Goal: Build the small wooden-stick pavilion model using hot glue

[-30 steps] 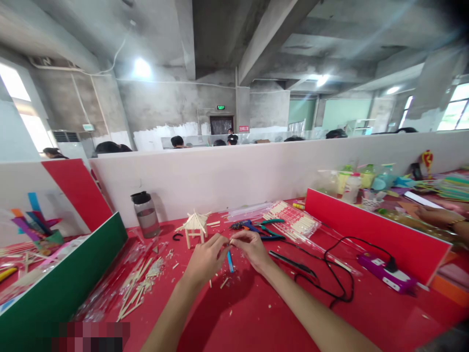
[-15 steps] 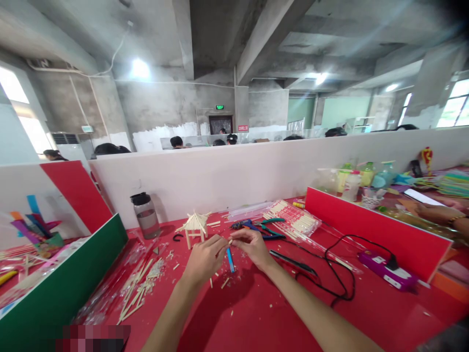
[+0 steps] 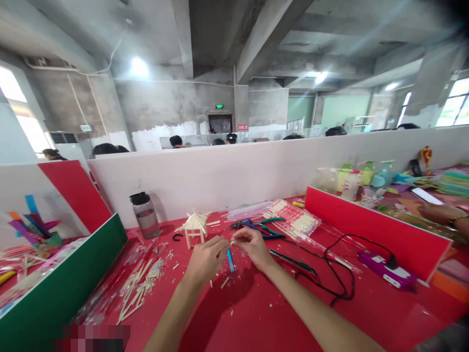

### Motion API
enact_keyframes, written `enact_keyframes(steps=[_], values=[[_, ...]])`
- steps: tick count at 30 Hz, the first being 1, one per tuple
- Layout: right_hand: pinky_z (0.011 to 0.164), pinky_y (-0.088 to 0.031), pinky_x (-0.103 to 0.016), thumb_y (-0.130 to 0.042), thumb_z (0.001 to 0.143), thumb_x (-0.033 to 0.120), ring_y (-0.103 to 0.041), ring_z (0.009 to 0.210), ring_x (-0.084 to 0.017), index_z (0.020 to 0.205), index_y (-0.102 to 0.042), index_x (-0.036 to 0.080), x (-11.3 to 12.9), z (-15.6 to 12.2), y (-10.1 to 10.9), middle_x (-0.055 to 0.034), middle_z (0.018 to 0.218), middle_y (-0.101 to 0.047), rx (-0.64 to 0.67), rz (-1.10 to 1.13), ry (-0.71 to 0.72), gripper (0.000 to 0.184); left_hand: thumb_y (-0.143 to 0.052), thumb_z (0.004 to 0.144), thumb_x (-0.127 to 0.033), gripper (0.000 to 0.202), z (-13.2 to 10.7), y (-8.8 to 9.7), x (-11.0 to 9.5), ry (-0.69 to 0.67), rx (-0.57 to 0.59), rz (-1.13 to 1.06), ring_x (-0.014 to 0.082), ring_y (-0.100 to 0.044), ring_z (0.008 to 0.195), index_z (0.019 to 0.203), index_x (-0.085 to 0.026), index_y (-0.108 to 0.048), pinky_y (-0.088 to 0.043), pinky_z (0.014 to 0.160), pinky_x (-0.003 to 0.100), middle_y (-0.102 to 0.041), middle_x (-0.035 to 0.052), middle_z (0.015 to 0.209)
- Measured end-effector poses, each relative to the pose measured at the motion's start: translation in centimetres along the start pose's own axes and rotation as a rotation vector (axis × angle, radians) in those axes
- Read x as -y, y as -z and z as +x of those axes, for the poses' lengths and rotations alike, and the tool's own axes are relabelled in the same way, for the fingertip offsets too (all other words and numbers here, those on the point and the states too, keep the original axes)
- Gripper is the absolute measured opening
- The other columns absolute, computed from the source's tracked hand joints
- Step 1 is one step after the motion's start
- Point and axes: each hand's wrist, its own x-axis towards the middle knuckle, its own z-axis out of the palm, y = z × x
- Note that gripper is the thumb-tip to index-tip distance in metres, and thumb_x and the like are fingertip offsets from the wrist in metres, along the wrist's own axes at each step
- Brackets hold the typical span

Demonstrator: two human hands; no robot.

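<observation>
My left hand (image 3: 209, 255) and my right hand (image 3: 253, 247) meet fingertip to fingertip above the red table. Both are closed in a pinch on one small pale wooden stick piece (image 3: 232, 243), mostly hidden by the fingers. Just behind my left hand stands a little pavilion (image 3: 195, 225) built of pale sticks, with a pointed roof on posts. Beneath the fingertips lies a blue strip-like tool (image 3: 230, 261). Beyond my right hand are pliers (image 3: 273, 231) with blue and green handles, and a dark glue gun or similar tool (image 3: 240, 224), partly hidden.
Loose sticks (image 3: 137, 293) and scraps lie left, near a water bottle (image 3: 144, 215). Bundled sticks (image 3: 293, 217) are at back right. A utility knife (image 3: 293, 262), black cable and purple power strip (image 3: 386, 270) lie right. Green (image 3: 66, 278) and red (image 3: 373, 234) dividers flank me.
Both my hands stay almost in place, with only slight finger movement around the small stick piece. At the far right, another person's hand has shifted away from a phone.
</observation>
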Motion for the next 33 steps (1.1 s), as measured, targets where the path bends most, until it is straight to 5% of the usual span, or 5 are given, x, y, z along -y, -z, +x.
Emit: enact_keyframes(steps=[13,27,33], values=[[0.068,-0.053,-0.028,-0.08,0.069,0.036,-0.065,0.067,-0.016,0.078,-0.074,0.019,0.9,0.1,0.1,-0.0016,0.075,-0.072,0.125,-0.086,-0.017,0.02,-0.037,0.1,-0.028,0.032,0.0,0.5,0.9,-0.028,0.068,0.172,0.0138,-0.065,0.077,0.095,-0.022,-0.068,-0.041,0.062,0.019,-0.069,0.0058,0.089],[0.063,-0.049,-0.027,-0.076,0.073,0.041,-0.061,0.061,-0.015,0.072,-0.072,0.018,0.7,0.1,0.6,0.0,0.063,-0.068,0.275,-0.143,-0.019,0.023,-0.037,0.099,-0.026,0.032,0.1,1.1,0.9,-0.077,0.139,0.058,0.0138,-0.063,0.077,0.097,-0.022,-0.068,-0.044,0.07,0.021,-0.067,0.005,0.087],[0.066,-0.051,-0.027,-0.079,0.07,0.039,-0.064,0.067,-0.016,0.082,-0.073,0.018,0.4,0.0,0.5,-0.0017,0.074,-0.071,0.253,-0.128,-0.037,0.024,-0.037,0.099,-0.027,0.032,0.0,0.9,1.2,-0.053,0.144,0.087,0.0145,-0.063,0.077,0.096,-0.021,-0.068,-0.043,0.067,0.021,-0.067,0.0055,0.086]])
